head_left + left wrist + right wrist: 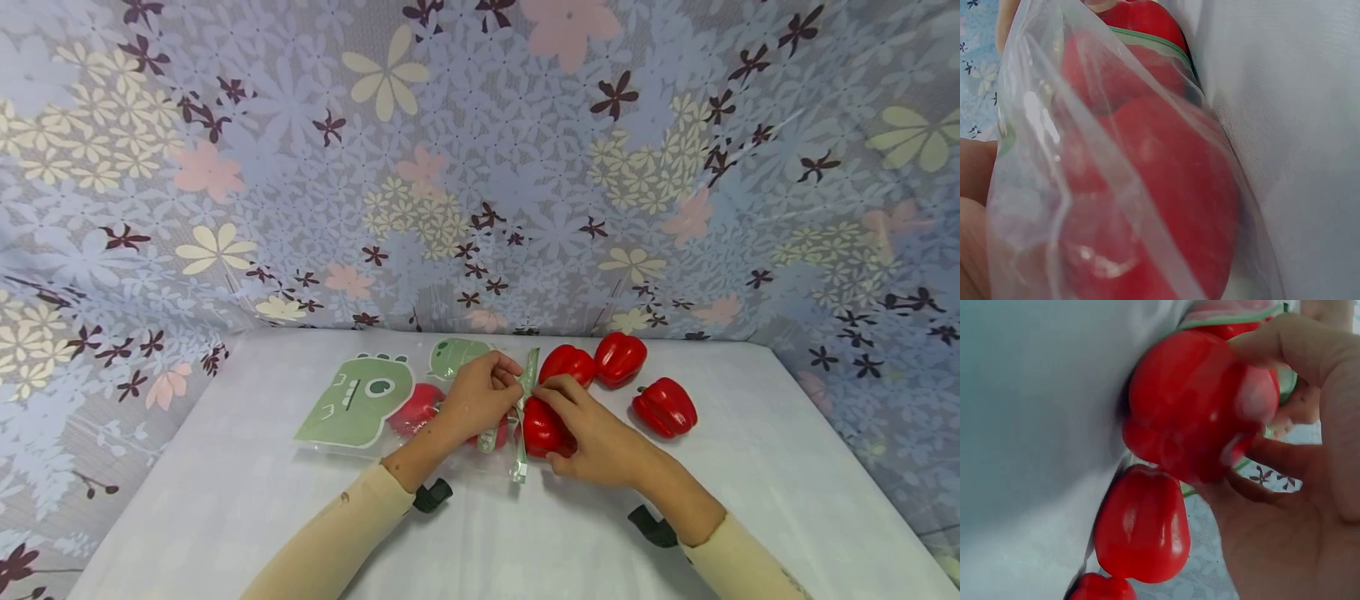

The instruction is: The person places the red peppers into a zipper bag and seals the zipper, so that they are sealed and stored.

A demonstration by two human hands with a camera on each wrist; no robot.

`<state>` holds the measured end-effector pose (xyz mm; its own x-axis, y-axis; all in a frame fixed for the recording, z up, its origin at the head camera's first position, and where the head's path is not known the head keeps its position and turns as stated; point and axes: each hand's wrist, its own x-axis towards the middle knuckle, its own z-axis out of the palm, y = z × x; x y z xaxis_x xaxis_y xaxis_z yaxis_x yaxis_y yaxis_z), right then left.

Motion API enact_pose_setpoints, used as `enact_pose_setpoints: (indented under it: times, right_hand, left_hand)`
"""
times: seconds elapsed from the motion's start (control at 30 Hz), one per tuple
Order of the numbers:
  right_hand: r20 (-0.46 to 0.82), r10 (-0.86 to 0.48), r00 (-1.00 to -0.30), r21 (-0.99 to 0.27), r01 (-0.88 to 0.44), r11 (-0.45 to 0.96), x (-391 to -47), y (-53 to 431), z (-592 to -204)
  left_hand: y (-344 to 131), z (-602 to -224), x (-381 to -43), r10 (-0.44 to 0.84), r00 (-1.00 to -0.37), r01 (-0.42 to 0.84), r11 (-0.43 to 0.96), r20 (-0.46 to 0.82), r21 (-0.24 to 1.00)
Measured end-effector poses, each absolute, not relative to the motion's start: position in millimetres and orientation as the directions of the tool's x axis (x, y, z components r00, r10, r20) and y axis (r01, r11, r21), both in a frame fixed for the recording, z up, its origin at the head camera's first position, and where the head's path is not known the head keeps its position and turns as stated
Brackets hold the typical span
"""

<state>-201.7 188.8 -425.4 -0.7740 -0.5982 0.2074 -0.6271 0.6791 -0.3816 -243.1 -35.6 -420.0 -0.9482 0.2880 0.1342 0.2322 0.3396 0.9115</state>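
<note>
1. Cream sleeves [330, 533] nearest, over white counter [540, 542].
2. Left hand [480, 398] pinches mouth of clear dinosaur-print zip bag [358, 412]; red bell peppers [1166, 187] inside.
3. Right hand [603, 437] grips another red bell pepper [543, 429] at that mouth.
4. Three loose bell peppers [665, 407] on counter, beyond and right.

Your left hand [480, 398] pinches the clear, green-printed bag [356, 412] at its mouth, while your right hand [600, 433] grips a pepper [543, 429] there. Bagged peppers [415, 410] show through; three loose peppers [664, 407] lie on the table [540, 542].
</note>
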Motion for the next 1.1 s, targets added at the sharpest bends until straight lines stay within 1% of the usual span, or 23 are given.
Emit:
enact_pose_setpoints:
  times: [0.17,0.27,0.47,0.57,0.83,1.1]
  right_hand:
    - [0.206,-0.611,-0.765,-0.352,-0.640,0.683,-203,192,-426]
    - [0.204,-0.599,-0.774,-0.346,-0.629,0.696,-203,191,-427]
    - [0.201,-0.558,-0.805,-0.398,-0.588,0.704,-204,188,-427]
    - [0.201,-0.551,-0.810,-0.424,-0.579,0.696,-205,187,-428]
    - [0.139,-0.583,-0.800,-0.499,-0.565,0.657,-206,185,-431]
    - [0.187,-0.592,-0.784,-0.520,-0.590,0.618,-208,183,-438]
  left_hand:
    - [-36,-420,-244,0.284,-0.950,0.231,0.357,0.130,0.905]
    - [-36,-420,-244,0.285,-0.949,0.234,0.359,0.133,0.903]
    - [-36,-420,-242,0.306,-0.942,0.237,0.312,0.138,0.920]
    - [-36,-420,-241,0.310,-0.941,0.236,0.312,0.136,0.920]
    - [-37,-416,-240,0.303,-0.940,0.259,0.331,0.157,0.908]
    - [-35,-416,-239,0.305,-0.938,0.252,0.269,0.166,0.929]
